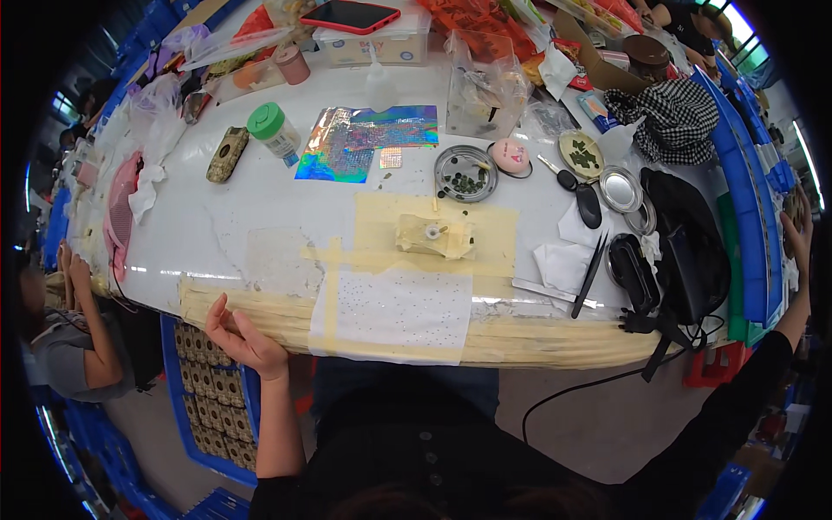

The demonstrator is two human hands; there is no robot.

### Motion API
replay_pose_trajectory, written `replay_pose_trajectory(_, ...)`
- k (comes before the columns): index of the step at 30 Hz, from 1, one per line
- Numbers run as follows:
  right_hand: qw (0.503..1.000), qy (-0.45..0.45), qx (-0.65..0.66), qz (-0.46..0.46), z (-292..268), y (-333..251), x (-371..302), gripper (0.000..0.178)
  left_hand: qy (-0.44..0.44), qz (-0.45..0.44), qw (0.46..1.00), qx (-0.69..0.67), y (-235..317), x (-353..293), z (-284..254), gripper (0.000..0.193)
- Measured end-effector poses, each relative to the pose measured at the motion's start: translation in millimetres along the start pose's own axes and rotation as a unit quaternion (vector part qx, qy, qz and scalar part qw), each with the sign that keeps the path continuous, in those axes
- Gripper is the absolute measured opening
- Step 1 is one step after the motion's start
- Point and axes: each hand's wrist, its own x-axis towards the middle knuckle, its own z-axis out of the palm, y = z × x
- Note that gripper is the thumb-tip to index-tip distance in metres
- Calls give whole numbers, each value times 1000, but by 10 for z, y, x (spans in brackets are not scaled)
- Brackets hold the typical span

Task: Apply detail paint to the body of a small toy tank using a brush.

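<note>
My left hand (249, 345) rests at the table's front edge, palm up, its fingers apart and loosely bent, with nothing in it. Far out to the right, my right hand (798, 238) is raised beside the blue bins, its fingers around a brownish patterned piece (791, 206) that looks like a camouflage housing; the picture's rim blurs it. A similar camouflage housing (227, 155) lies on the table at the left. In the middle sits a tape-covered block (425, 237) with a small white ring on top. Before it, a white cloth (394, 316) with tiny dark specks is taped down.
A glass dish (466, 173) holds small dark pieces. Black tweezers (590, 276), a black bag (689, 234) and tissues lie at the right. A green-capped bottle (273, 130) and shiny sticker sheets (347, 143) lie farther back. A blue crate (178, 381) of camouflage housings stands below left.
</note>
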Motion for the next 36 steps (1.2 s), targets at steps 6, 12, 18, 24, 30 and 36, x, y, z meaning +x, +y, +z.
replay_pose_trajectory(6, 992, 26, -11, -125, 369, -2331, 458, 83, -2, 0, 1000, 5, 7, -1, -3, 30)
replay_pose_trajectory(12, 911, -47, 123, -390, 961, -4811, 519, 91, -22, -1, 1000, 18, 54, 21, -35, 32)
replay_pose_trajectory(18, 805, -153, 170, -547, 1297, -6552, 191, 89, -28, -23, 998, -55, 233, 178, -32, 38)
replay_pose_trajectory(24, 726, -255, 142, -622, 1797, -7552, -232, 93, 2, -20, 994, -107, 376, 381, -107, 39)
replay_pose_trajectory(30, 703, -268, 144, -643, 2165, -8012, -469, 101, 15, -57, 992, -113, 293, 392, -190, 39)
replay_pose_trajectory(36, 721, -248, 160, -627, 2326, -8155, -490, 107, 13, -75, 990, -120, 287, 400, -109, 40)
